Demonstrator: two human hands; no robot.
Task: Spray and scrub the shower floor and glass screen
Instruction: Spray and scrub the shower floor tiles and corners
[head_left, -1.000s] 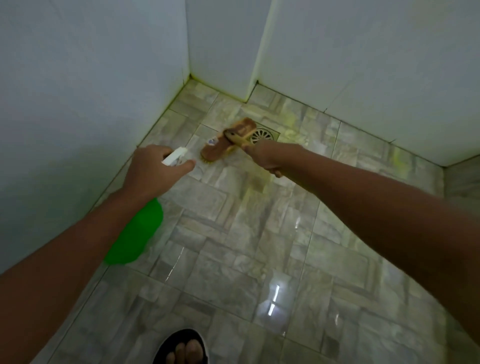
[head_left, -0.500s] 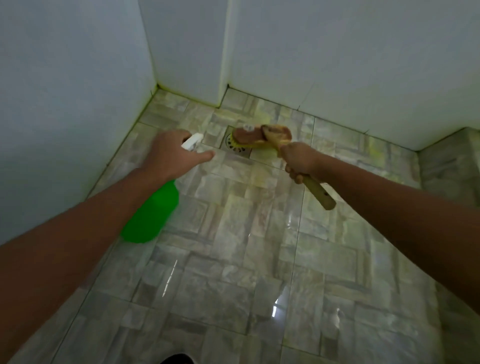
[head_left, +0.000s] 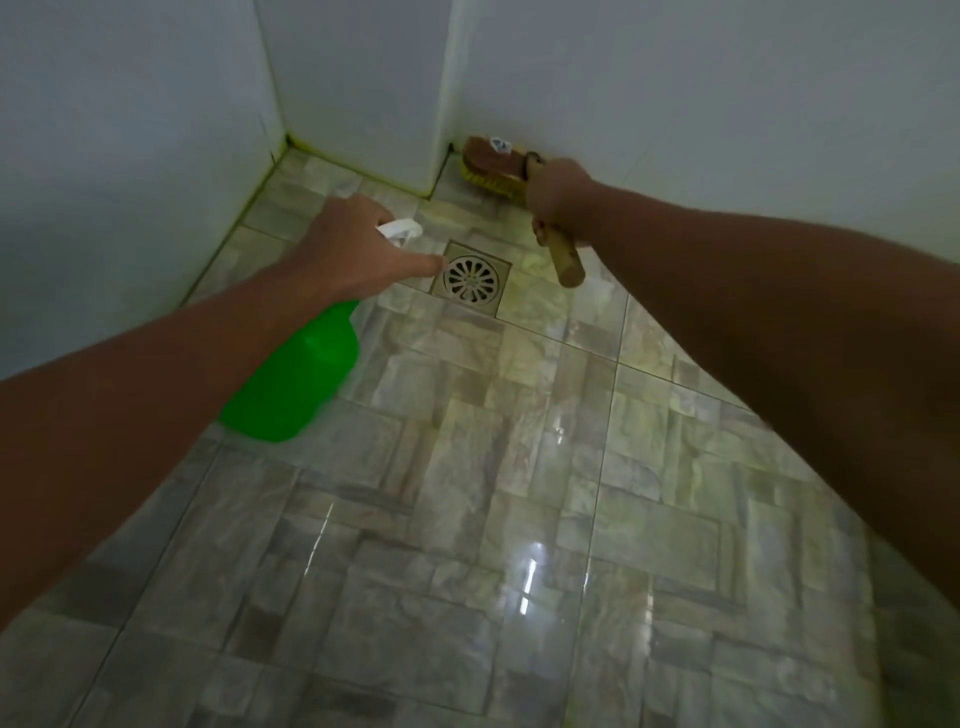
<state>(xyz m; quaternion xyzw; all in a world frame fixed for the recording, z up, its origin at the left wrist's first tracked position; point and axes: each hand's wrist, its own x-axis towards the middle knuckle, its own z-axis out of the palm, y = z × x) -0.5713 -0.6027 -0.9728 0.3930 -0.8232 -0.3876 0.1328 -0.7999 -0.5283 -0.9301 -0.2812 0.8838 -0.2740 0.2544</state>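
Curling round the wooden handle of a scrub brush (head_left: 498, 165), the fingers of the right hand (head_left: 558, 200) hold it in a closed fist, seen from the back, with the handle's butt end sticking out below the hand toward the camera. The brush head, brown on top with yellow bristles, is pressed down where the floor meets the white wall (head_left: 675, 83), just beside a jutting wall corner; a small white label shows on its back. The left hand (head_left: 353, 249) grips the neck of a green spray bottle (head_left: 298, 379), its fingers wrapped under the white spray head (head_left: 399, 228); the index finger reaches forward alongside the nozzle, though whether it presses the trigger cannot be told. The bottle's green body hangs tilted below the wrist, above the floor (head_left: 467, 519), partly hidden by the forearm. Between the two hands, set into the tiles, lies a square metal drain (head_left: 471, 279) with a round slotted grate; the left fingertip sits just beside its left edge in this view. The floor is grey-green stone-pattern tile, glossy, with bright reflections toward the near side and a yellowish tint around the drain and along the wall joints. Both bare forearms reach in from the bottom corners.
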